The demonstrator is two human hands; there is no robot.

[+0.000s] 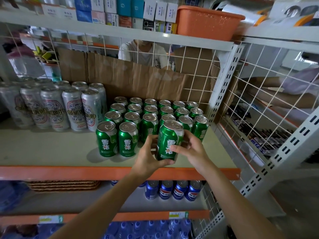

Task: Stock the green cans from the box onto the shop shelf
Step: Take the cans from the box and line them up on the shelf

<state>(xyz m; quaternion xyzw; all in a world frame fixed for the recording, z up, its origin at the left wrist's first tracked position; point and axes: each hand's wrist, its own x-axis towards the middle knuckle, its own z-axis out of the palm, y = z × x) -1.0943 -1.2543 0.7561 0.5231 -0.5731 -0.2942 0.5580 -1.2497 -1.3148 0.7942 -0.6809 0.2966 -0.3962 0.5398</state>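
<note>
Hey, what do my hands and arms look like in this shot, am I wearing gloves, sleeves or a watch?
The left hand and right hand are bare: no gloves, and no rings show. The left arm and right arm are uncovered as far as the frame edge, with no sleeve, watch or bracelet in view.

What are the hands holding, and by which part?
A green can, gripped by its lower body: the left hand wraps its left side and base, the right hand its right side.
</note>
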